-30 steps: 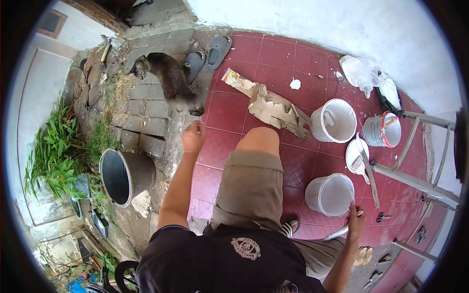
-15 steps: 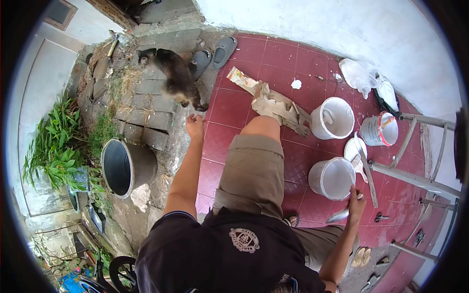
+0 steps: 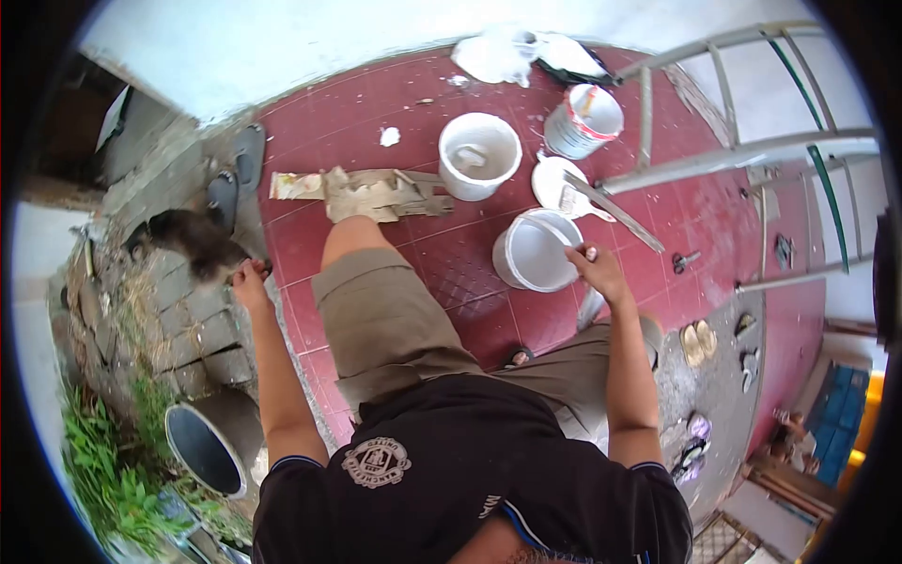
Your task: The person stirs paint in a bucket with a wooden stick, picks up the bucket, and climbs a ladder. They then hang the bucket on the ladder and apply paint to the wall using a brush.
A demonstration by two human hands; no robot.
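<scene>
My left hand reaches out over the tile edge with its fingers pinched together, right at the head of a dark brown cat. Whether anything is between those fingers is hidden. My right hand is closed around what looks like a putty knife, its pale blade showing below the fist and a white end poking out above. Just left of that hand stands a white bucket, its inside coated pale. Behind it are a second white bucket and a white plate with a white-smeared tool.
A metal ladder stands at the right, with a flat strip near its foot. Torn cardboard lies beyond my knee. A paint can and plastic bags sit by the wall. Left is a dark bucket.
My view has swung to the right, so the scene appears rotated. The cat's head and my left fingers are now closer together. My right hand stays closed beside the near bucket.
</scene>
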